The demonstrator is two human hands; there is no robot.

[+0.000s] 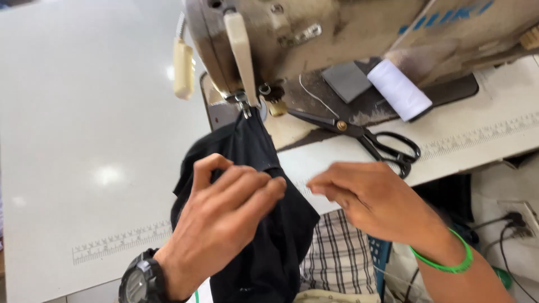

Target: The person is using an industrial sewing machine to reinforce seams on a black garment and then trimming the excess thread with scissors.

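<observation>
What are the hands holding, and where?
The left hand pinches the black cloth at its folded edge below the needle. The right hand seems to hold nothing.

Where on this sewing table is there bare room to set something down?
The wide white tabletop left of the sewing machine and the black fabric is bare. Right of the needle it is crowded: scissors, a white thread spool and a grey patch.

You get bright, even overhead light with soft glare spots on the glossy white sewing table (84, 112), and slight motion blur throughout.
</observation>
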